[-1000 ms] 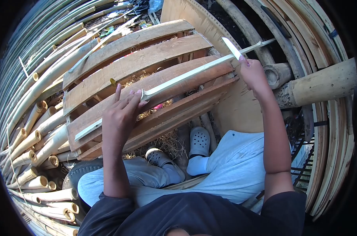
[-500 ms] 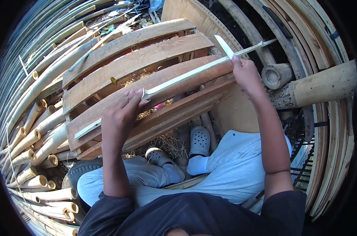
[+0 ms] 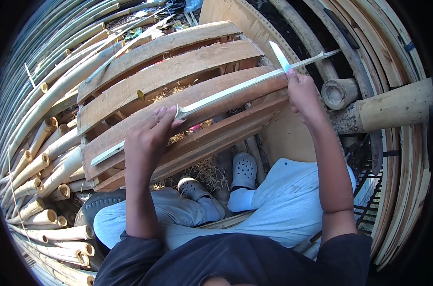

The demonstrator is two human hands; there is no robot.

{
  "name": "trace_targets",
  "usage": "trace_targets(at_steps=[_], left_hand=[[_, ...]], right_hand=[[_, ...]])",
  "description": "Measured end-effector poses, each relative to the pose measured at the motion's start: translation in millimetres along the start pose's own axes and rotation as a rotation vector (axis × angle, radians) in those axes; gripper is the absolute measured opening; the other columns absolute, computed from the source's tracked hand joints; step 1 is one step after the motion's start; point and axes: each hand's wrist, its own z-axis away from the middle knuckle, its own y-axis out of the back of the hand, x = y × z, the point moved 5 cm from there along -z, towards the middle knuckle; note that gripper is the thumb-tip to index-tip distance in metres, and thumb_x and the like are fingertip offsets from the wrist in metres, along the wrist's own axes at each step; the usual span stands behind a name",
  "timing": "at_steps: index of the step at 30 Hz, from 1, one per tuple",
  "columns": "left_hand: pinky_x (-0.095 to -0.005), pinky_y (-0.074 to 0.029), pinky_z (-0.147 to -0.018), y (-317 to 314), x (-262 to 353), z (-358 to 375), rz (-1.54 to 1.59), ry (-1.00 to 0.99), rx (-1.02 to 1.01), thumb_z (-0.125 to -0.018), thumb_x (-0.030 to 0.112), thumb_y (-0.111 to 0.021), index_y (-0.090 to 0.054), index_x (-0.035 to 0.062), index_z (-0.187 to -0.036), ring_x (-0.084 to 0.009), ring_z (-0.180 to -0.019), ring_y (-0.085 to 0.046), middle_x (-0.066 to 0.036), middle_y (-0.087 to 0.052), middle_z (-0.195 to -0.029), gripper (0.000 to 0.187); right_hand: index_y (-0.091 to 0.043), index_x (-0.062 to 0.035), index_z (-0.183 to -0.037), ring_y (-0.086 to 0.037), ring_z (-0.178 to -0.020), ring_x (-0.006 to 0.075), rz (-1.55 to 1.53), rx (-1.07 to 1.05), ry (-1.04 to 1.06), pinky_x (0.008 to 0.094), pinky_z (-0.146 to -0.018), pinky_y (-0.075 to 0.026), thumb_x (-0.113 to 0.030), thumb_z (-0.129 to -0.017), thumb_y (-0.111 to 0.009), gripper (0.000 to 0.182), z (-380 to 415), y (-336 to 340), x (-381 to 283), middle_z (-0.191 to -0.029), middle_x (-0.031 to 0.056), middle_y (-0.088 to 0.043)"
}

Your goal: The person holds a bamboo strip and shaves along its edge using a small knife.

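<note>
A long, pale bamboo strip (image 3: 230, 94) lies slantwise across the slatted wooden crate (image 3: 178, 71) in front of me. My left hand (image 3: 147, 138) is closed over the strip's left part, pressing it against the front slat. A raised curl sticks up from the strip just beside those fingers. Toward the strip's right end, my right hand (image 3: 301, 93) grips a knife (image 3: 279, 55), its light blade pointing up and away to the left. The blade crosses the strip and appears to touch it. The handle is hidden inside my right fist.
Bamboo poles (image 3: 40, 181) are stacked at the left. A thick bamboo pole (image 3: 393, 107) juts in from the right, near stacked wooden slats (image 3: 407, 190). Shavings (image 3: 202, 174) lie under the crate by my grey clogs (image 3: 244, 169). A plywood sheet (image 3: 292, 138) stands beside the crate.
The whole view has shifted slightly, so things appear a little further right. Both hands keep their grips, and the knife stays at nearly the same place along the strip.
</note>
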Motion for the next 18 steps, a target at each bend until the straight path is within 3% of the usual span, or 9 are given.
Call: trace_targets(at_steps=[2,4,5,8,9,12,16,18], left_hand=[[-0.0388,-0.061,-0.086,0,1,2,-0.012,0.005,0.002,-0.087,0.016,-0.08,-0.075,0.0076,-0.115,-0.0293,-0.11,-0.073,-0.015,-0.076,-0.112,0.03],[-0.0388,-0.061,-0.086,0,0,1,-0.025,0.002,0.01,-0.087,0.016,-0.08,-0.075,0.0075,-0.116,-0.0294,-0.11,-0.073,-0.015,-0.076,-0.112,0.03],[-0.0385,-0.062,-0.083,2,0,1,-0.042,-0.036,0.034,-0.088,0.019,-0.079,-0.074,0.0083,-0.116,-0.0281,-0.107,-0.074,-0.014,-0.076,-0.11,0.03],[-0.038,-0.062,-0.081,3,1,-1,-0.044,-0.054,0.042,-0.09,0.022,-0.077,-0.073,0.009,-0.116,-0.0269,-0.105,-0.075,-0.014,-0.077,-0.108,0.03],[-0.0378,-0.062,-0.081,3,1,0,-0.033,-0.032,0.019,-0.09,0.022,-0.077,-0.073,0.009,-0.116,-0.0269,-0.106,-0.075,-0.014,-0.077,-0.108,0.03],[-0.0374,-0.062,-0.082,1,0,2,-0.053,-0.055,0.045,-0.09,0.023,-0.078,-0.073,0.0089,-0.116,-0.0271,-0.107,-0.075,-0.014,-0.077,-0.109,0.03],[-0.0374,-0.062,-0.082,1,0,1,-0.047,-0.051,0.052,-0.09,0.022,-0.078,-0.073,0.0086,-0.116,-0.0271,-0.107,-0.075,-0.014,-0.077,-0.109,0.03],[-0.0377,-0.062,-0.081,1,0,1,-0.056,-0.029,0.034,-0.09,0.023,-0.078,-0.073,0.009,-0.116,-0.0269,-0.106,-0.075,-0.014,-0.077,-0.109,0.03]], right_hand=[[-0.065,0.0047,-0.089,-0.063,-0.065,0.0237,-0.04,0.024,-0.006,0.0416,-0.068,-0.051,-0.035,-0.11,-0.046,0.048,2,-12,4,-0.071,0.0154,-0.064],[-0.063,-0.001,-0.084,-0.048,-0.045,0.0134,0.021,0.112,0.217,0.0342,-0.045,-0.041,-0.036,-0.111,-0.044,0.049,13,-33,3,-0.061,0.0034,-0.055],[-0.062,-0.0027,-0.082,-0.041,-0.04,0.0107,-0.01,0.06,0.229,0.0319,-0.039,-0.034,-0.036,-0.111,-0.042,0.049,11,-31,2,-0.059,-0.0005,-0.051],[-0.061,-0.0021,-0.091,-0.037,-0.04,0.0075,-0.207,-0.033,0.058,0.0286,-0.037,-0.031,-0.04,-0.112,-0.044,0.046,-9,-1,8,-0.057,-0.0048,-0.042],[-0.059,-0.0025,-0.091,-0.034,-0.039,0.0071,-0.227,0.041,0.042,0.0283,-0.037,-0.029,-0.04,-0.112,-0.044,0.045,-12,3,10,-0.057,-0.0052,-0.041],[-0.054,-0.0097,-0.087,-0.028,-0.041,0.0027,-0.124,0.012,0.113,0.0257,-0.037,-0.023,-0.04,-0.112,-0.045,0.04,28,-42,-4,-0.056,-0.009,-0.035],[-0.056,-0.0045,-0.089,-0.032,-0.039,0.0072,-0.202,-0.114,0.008,0.028,-0.037,-0.028,-0.04,-0.112,-0.043,0.044,5,-12,1,-0.057,-0.005,-0.041],[-0.056,-0.0046,-0.088,-0.033,-0.039,0.0078,-0.178,-0.01,0.035,0.0281,-0.036,-0.028,-0.04,-0.112,-0.044,0.045,10,-12,-2,-0.057,-0.0048,-0.041]])
